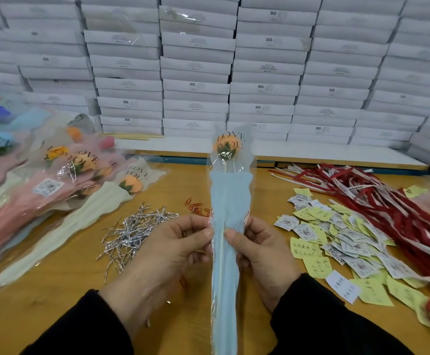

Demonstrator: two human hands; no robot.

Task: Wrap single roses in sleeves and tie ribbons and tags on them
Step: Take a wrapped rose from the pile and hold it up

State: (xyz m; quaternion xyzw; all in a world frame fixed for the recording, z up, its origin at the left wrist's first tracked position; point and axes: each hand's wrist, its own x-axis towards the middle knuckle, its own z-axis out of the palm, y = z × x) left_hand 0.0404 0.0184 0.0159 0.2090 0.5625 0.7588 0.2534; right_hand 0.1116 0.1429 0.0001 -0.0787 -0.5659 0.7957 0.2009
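An orange rose (227, 146) on a thin stick sits inside a light blue sleeve (230, 198) with a clear top printed "LOVE YOU". The sleeve stands upright in the middle of the view. My left hand (167, 249) pinches the sleeve's left edge with thumb and fingers curled around it. My right hand (262, 252) grips the right edge at the same height, thumb on the front. A heap of red and white ribbons (378, 201) lies on the right, with paper tags (337, 234), yellow and white, in front of it.
Silver twist ties (134, 231) lie in a pile left of my hands, red paper clips (196, 206) behind them. Wrapped roses in pink and cream sleeves (55, 190) are heaped on the left of the wooden table (62, 283). White boxes (208, 73) are stacked along the back.
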